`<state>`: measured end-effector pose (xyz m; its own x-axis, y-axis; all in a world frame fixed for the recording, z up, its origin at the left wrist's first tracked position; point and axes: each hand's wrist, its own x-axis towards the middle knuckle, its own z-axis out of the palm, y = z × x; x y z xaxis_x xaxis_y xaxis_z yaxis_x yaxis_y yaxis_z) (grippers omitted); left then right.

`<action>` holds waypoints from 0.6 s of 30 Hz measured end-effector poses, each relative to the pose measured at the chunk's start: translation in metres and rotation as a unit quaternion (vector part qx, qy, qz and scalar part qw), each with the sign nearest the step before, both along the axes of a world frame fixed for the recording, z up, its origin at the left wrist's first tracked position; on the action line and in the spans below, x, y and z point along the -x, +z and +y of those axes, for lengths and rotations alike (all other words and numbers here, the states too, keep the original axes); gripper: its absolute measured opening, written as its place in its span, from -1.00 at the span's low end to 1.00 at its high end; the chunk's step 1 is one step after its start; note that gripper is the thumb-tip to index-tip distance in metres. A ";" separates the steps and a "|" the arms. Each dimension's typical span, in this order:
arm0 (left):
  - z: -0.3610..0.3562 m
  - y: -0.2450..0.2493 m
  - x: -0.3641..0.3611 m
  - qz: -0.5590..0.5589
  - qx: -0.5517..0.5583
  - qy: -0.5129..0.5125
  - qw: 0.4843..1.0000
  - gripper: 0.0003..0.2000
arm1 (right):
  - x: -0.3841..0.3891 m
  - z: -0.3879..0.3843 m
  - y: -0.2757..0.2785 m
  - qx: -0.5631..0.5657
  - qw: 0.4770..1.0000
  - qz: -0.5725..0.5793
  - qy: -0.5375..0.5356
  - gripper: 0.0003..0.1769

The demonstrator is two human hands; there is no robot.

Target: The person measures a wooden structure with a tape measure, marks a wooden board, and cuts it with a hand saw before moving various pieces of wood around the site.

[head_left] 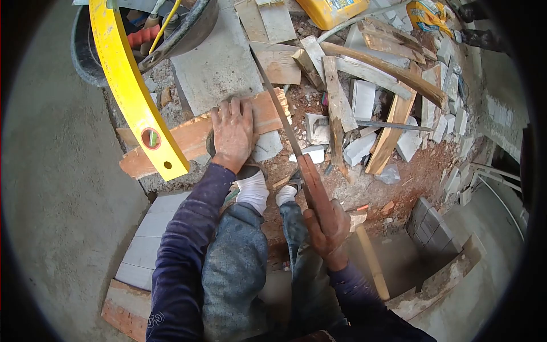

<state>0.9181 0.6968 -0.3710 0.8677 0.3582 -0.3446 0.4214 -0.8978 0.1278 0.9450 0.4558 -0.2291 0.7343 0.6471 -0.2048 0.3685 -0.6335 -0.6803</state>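
Note:
My left hand (pixel 233 134) lies flat on a reddish wooden board (pixel 194 134), pressing it from above with the fingers extended. The board runs slantwise across a grey slab, and its right end is ragged and splintered. My right hand (pixel 327 228) is wrapped round the wooden handle of a handsaw (pixel 286 122). The long, narrow blade points up and away from me, crossing the board close to its splintered end. My shoe, partly hidden, is just below the board beside my left wrist.
A yellow spirit level (pixel 122 74) leans over a black tub (pixel 85 57) of tools at upper left. Wood offcuts (pixel 387 74) and broken blocks (pixel 359 149) litter the ground to the right. A yellow jerrycan (pixel 333 11) lies at the top. A wooden stick (pixel 373 265) stands near my right forearm.

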 end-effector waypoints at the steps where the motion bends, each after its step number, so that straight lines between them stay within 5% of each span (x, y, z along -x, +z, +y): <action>1: 0.000 -0.001 0.001 0.003 0.003 -0.001 1.000 -0.13 | -0.001 0.001 0.003 0.002 1.000 -0.005 -0.007 -0.44; 10: 0.010 -0.006 -0.017 -0.004 0.094 0.069 0.993 -0.33 | 0.000 0.008 -0.006 0.005 1.000 -0.003 -0.006 -0.53; 12: 0.014 -0.032 -0.028 -0.178 0.086 0.068 0.978 -0.50 | 0.002 0.012 -0.005 0.005 1.000 0.008 -0.001 -0.51; 13: 0.014 -0.037 -0.036 -0.170 0.125 0.100 0.972 -0.65 | 0.002 0.015 -0.005 0.003 1.000 0.017 0.006 -0.49; 18: 0.018 -0.052 -0.043 -0.188 0.144 0.121 0.964 -0.75 | -0.002 0.027 0.006 0.008 1.000 0.029 -0.008 -0.47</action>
<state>0.9608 0.7152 -0.4235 0.8532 0.5031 -0.1378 0.4904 -0.6835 0.5407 0.9469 0.4823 -0.2229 0.7308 0.6320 -0.2577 0.3185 -0.6498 -0.6901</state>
